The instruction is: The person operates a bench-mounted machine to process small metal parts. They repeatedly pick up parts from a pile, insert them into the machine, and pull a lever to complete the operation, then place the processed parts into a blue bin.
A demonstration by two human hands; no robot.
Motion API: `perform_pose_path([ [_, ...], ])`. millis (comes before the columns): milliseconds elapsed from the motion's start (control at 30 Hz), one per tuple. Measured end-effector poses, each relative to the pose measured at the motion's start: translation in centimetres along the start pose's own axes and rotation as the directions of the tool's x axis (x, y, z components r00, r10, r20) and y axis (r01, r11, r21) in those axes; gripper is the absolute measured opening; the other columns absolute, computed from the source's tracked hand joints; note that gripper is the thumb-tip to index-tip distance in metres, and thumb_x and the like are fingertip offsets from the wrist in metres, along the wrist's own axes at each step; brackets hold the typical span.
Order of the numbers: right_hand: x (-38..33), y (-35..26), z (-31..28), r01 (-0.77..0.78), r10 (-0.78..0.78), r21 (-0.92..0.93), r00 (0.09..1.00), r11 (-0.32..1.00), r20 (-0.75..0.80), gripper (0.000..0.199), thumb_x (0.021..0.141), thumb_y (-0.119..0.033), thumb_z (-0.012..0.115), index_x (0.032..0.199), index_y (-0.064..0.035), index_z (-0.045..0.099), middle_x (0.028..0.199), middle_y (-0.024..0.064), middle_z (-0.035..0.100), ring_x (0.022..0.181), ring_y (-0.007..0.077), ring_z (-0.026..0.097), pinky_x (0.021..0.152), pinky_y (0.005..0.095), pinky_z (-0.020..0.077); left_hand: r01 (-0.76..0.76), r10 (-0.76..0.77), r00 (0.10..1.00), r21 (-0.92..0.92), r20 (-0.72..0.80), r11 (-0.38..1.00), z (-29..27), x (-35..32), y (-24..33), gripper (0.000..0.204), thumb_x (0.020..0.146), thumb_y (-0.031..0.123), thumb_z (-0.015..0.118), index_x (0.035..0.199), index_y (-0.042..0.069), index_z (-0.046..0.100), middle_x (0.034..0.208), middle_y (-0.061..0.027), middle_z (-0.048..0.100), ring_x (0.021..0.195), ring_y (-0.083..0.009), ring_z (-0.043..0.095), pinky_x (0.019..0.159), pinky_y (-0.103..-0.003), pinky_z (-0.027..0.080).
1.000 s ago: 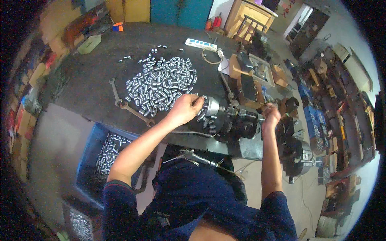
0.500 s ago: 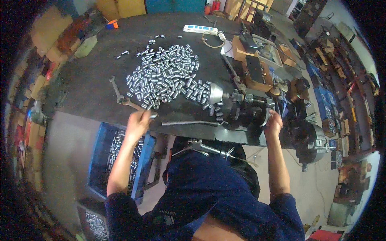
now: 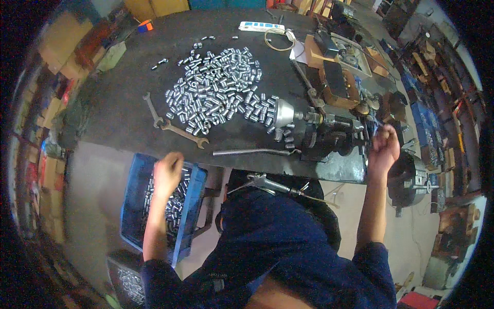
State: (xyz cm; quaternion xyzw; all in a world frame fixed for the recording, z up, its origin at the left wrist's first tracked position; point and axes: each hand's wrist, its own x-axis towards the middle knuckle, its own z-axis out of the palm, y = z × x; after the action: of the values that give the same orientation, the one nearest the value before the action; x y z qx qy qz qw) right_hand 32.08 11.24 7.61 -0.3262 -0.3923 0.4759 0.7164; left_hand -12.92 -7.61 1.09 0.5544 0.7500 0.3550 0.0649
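Note:
My left hand point(image 3: 170, 171) is over the blue bin point(image 3: 189, 206), which holds many small metal sleeves. Its fingers are curled closed, and whatever they hold is hidden. At the right end of the dark bench machine point(image 3: 329, 135), my right hand point(image 3: 386, 147) is raised with curled, slightly blurred fingers; nothing can be made out in them. A silver cone point(image 3: 284, 113) sits on the machine's left end. Shiny short metal sleeves point(image 3: 216, 92) lie in a large heap on the dark table, some right against the cone.
Two open-ended wrenches point(image 3: 177, 130) and a metal bar point(image 3: 252, 152) lie near the table's front edge. An air blow gun point(image 3: 267, 183) is at my lap. A white power strip point(image 3: 261, 27) and open boxes point(image 3: 339, 85) stand behind the machine. A grey round-bodied machine point(image 3: 409, 177) is at right.
My left hand has moved from the table edge, where it held a small metal piece, down over the blue bin. The right hand has left the machine's ring and moved right. The view has shifted slightly.

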Motion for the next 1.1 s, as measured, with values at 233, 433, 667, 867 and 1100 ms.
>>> perform_pose_path([
  [233, -3.3, 5.1, -5.8, -0.203, 0.204, 0.032, 0.979, 0.979, -0.028, 0.020, 0.084, -0.020, 0.045, 0.083, -0.0014, 0.051, 0.052, -0.0062, 0.029, 0.041, 0.0042, 0.026, 0.036, 0.0195, 0.0209, -0.374, 0.338, 0.873, 0.039, 0.351, 0.927, 8.7, 9.1, 10.6, 0.024, 0.072, 0.019, 0.056, 0.092, 0.006, 0.055, 0.077, -0.0151, 0.058, 0.071, -0.0307, 0.057, 0.060, -0.040, 0.045],
  [433, -1.9, 7.3, -5.2, -0.301, 0.296, -0.015, 0.946, 0.954, -0.132, 0.017, 0.082, -0.015, 0.042, 0.085, -0.0001, 0.050, 0.051, -0.0052, 0.032, 0.042, 0.0055, 0.029, 0.037, 0.0206, 0.0237, -0.547, 0.425, 0.808, 0.252, 0.408, 0.798, 12.9, 10.5, 9.6, 0.025, 0.073, 0.021, 0.053, 0.092, 0.004, 0.048, 0.070, -0.0137, 0.060, 0.068, -0.0292, 0.059, 0.058, -0.040, 0.045],
  [667, -2.2, 7.0, -4.8, -0.303, 0.303, 0.005, 0.949, 0.953, -0.092, 0.016, 0.082, -0.015, 0.045, 0.078, -0.0012, 0.051, 0.051, -0.0053, 0.031, 0.042, 0.0048, 0.027, 0.038, 0.0202, 0.0194, -0.541, 0.389, 0.800, 0.271, 0.456, 0.796, 12.4, 10.1, 9.2, 0.025, 0.072, 0.022, 0.054, 0.089, 0.004, 0.050, 0.070, -0.0138, 0.060, 0.068, -0.0303, 0.059, 0.059, -0.041, 0.044],
  [867, -2.1, 6.7, -4.8, -0.315, 0.313, 0.011, 0.938, 0.949, -0.150, 0.015, 0.081, -0.014, 0.047, 0.079, -0.0001, 0.052, 0.050, -0.0053, 0.030, 0.041, 0.0051, 0.027, 0.038, 0.0206, 0.0191, -0.585, 0.360, 0.753, 0.311, 0.551, 0.749, 12.1, 10.3, 9.5, 0.012, 0.066, 0.016, 0.054, 0.071, 0.005, 0.058, 0.069, -0.0127, 0.060, 0.067, -0.0286, 0.060, 0.058, -0.040, 0.045],
  [1100, -2.1, 6.6, -5.0, -0.322, 0.318, -0.022, 0.943, 0.947, -0.098, 0.016, 0.082, -0.014, 0.045, 0.082, 0.0003, 0.051, 0.053, -0.0039, 0.032, 0.043, 0.0052, 0.029, 0.039, 0.0196, 0.0220, -0.622, 0.455, 0.753, 0.287, 0.475, 0.729, 12.3, 9.7, 9.0, 0.009, 0.063, 0.016, 0.057, 0.058, 0.008, 0.060, 0.066, -0.0106, 0.060, 0.065, -0.0257, 0.061, 0.054, -0.037, 0.045],
])
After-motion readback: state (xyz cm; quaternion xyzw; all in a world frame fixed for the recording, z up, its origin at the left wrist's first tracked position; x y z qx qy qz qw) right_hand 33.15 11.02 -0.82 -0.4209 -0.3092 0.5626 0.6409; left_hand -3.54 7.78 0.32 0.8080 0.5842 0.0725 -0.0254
